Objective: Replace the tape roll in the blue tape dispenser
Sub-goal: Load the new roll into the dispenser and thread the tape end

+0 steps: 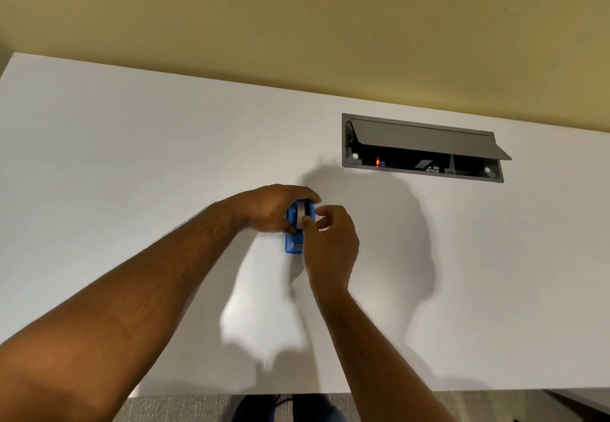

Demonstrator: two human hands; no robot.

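The blue tape dispenser (291, 241) stands on the white table (132, 164), its cutter end toward me. A tape roll (301, 213) sits in its top slot, edge up. My left hand (270, 207) wraps over the far end of the dispenser and grips it. From the right, my right hand (326, 240) has thumb and fingers pinched at the roll's edge; most of the roll is hidden by both hands.
A grey cable box (424, 147) is set into the table at the back right, its lid tilted open, a red light inside. A yellow-green wall (297, 25) rises behind the table. Grey carpet (185, 408) lies beyond the table's near edge.
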